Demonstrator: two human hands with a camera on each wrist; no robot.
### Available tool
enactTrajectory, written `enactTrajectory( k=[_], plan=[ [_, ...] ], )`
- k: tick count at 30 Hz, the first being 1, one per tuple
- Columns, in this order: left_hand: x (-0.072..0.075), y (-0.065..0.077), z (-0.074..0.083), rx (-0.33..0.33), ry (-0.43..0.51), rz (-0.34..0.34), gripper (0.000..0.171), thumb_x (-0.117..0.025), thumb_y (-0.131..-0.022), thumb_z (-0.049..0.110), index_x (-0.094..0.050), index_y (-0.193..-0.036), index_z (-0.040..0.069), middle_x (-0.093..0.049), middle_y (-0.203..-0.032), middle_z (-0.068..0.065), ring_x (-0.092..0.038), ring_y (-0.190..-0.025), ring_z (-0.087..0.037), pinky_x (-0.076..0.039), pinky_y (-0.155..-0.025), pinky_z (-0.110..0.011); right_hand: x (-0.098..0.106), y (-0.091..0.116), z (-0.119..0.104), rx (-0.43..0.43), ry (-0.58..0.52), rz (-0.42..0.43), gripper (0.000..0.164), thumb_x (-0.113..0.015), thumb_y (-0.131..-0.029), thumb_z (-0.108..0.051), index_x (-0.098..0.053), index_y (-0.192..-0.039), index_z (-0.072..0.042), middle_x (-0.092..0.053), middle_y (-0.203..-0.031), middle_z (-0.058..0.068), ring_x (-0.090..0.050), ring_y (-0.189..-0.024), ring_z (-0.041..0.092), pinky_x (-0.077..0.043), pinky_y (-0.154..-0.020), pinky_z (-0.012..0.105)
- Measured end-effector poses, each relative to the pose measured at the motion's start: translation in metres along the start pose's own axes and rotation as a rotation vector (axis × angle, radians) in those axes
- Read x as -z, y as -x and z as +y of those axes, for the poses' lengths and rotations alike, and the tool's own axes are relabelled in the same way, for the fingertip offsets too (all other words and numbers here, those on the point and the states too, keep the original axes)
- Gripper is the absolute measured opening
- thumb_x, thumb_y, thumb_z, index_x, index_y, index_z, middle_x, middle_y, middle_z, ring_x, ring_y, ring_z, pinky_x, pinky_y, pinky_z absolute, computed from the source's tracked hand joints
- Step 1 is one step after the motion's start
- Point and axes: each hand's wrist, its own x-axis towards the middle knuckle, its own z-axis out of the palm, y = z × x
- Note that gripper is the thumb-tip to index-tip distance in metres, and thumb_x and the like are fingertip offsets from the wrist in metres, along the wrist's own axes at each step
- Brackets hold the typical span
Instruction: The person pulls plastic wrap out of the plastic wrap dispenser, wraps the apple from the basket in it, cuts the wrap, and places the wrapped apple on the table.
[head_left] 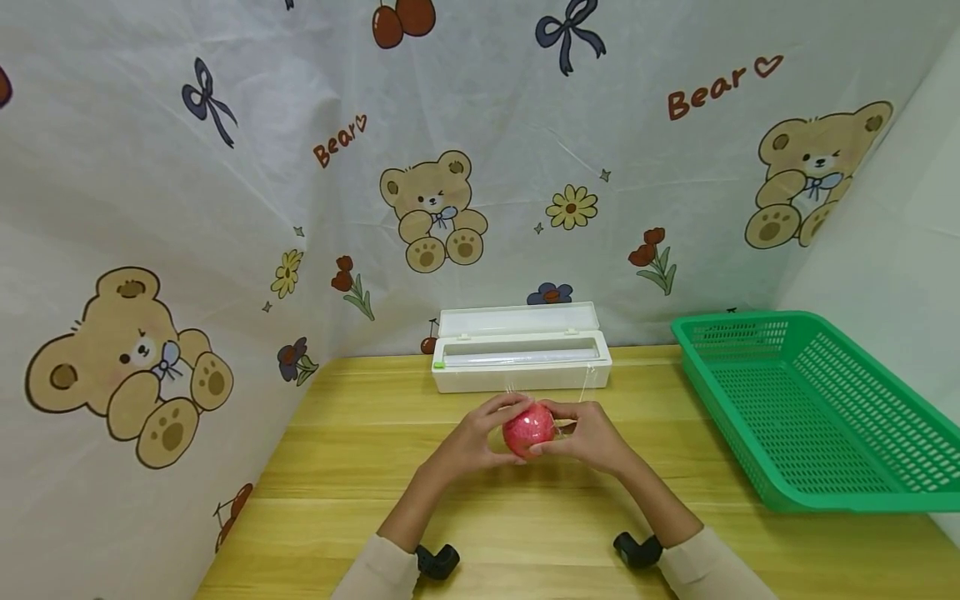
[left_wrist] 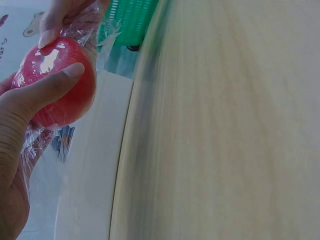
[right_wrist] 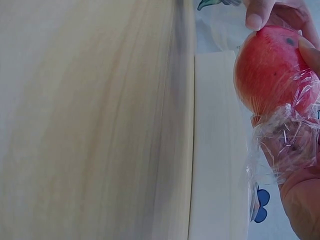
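A round red fruit (head_left: 528, 430) with clear plastic film around it is held between both hands over the wooden table. My left hand (head_left: 472, 439) grips it from the left, its thumb lying across the skin in the left wrist view. From the other side my right hand (head_left: 596, 437) holds the fruit, fingers on top and thumb low. Loose, crumpled cling film (right_wrist: 292, 137) bunches by the right palm in the right wrist view. More film (left_wrist: 42, 142) hangs under the fruit beside the left hand. A few small dark spots mark the skin.
Behind the hands stands a white cling film box (head_left: 522, 379), lid raised, with a film roll (head_left: 517, 357) inside. A green perforated basket (head_left: 738, 433) is at the right of the wooden table (head_left: 337, 483). Bear-printed cloth (head_left: 517, 125) covers the wall behind.
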Motion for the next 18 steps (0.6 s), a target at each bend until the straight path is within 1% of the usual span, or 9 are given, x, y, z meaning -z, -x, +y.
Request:
enactTrajectory(
  k=[4, 12, 18],
  plan=[
    [-0.0006, -0.0001, -0.0018, -0.009, -0.016, -0.008, 0.089, -0.093, -0.073, 0.016, -0.051, -0.151, 0.021, -0.047, -0.15, 0.0, -0.051, -0.135, -0.02, -0.048, -0.105, -0.029, 0.0004, 0.0001, 0.0001, -0.009, -0.009, -0.001, 0.071, -0.093, -0.074, -0.032, -0.067, -0.131, -0.001, -0.071, -0.122, 0.014, -0.072, -0.099, 0.03, -0.062, -0.076, 0.029],
    [-0.0019, 0.0002, -0.0039, 0.002, -0.022, -0.016, 0.087, -0.092, -0.075, 0.014, -0.05, -0.151, 0.023, -0.046, -0.151, 0.001, -0.05, -0.136, -0.018, -0.048, -0.105, -0.027, 0.0005, -0.0002, 0.0017, -0.005, -0.03, -0.004, 0.072, -0.093, -0.074, -0.032, -0.066, -0.131, 0.002, -0.071, -0.121, 0.017, -0.074, -0.094, 0.027, -0.062, -0.074, 0.029],
    [-0.003, 0.0001, -0.004, -0.019, -0.005, 0.0, 0.085, -0.092, -0.075, 0.01, -0.052, -0.15, 0.019, -0.048, -0.15, -0.004, -0.051, -0.136, -0.021, -0.049, -0.105, -0.029, 0.0009, 0.0, 0.0017, -0.01, -0.03, -0.012, 0.071, -0.093, -0.074, -0.031, -0.066, -0.132, 0.002, -0.071, -0.122, 0.017, -0.074, -0.094, 0.024, -0.062, -0.074, 0.029]
  ],
)
